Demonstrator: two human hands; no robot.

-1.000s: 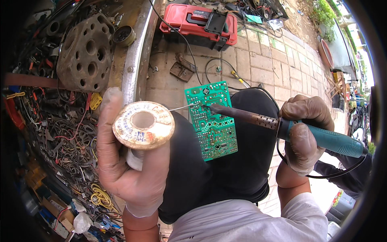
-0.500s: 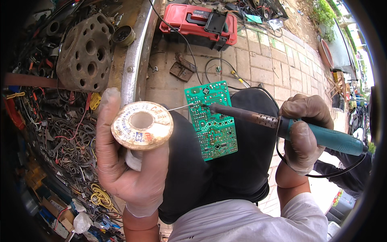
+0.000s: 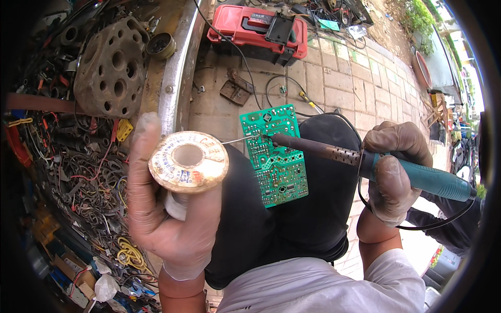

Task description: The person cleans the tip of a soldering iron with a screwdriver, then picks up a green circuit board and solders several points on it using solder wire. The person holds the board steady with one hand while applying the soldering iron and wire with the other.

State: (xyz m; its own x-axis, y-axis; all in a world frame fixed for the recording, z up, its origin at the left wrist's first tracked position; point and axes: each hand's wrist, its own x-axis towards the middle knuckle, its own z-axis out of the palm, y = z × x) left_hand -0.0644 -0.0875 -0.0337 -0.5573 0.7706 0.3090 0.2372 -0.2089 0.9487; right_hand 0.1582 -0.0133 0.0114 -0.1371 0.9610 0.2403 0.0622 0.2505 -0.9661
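Note:
A green circuit board (image 3: 282,177) rests across my dark-trousered thighs. My left hand (image 3: 175,224), in a thin clear glove, is closed around a spool of solder wire (image 3: 211,175) with a worn pale label. From the spool a strand of solder (image 3: 239,140) reaches the upper part of the board. Gripped in my gloved right hand (image 3: 396,172) is a soldering iron (image 3: 323,150) with a teal handle and a perforated metal barrel. Its dark tip meets the board right where the solder strand ends, and the exact contact point is too small to make out.
Loose metal parts and wires (image 3: 94,182) crowd the left side, below a rusty metal block with holes (image 3: 112,68). A red toolbox (image 3: 258,31) stands on the brick paving ahead. The iron's black cord (image 3: 438,225) loops under my right hand. Another person's dark sleeve (image 3: 443,219) shows at right.
My left hand and the solder spool have shifted slightly right, toward the board, and the spool has tilted a little. The solder strand bows more. My right hand and the iron stay nearly still.

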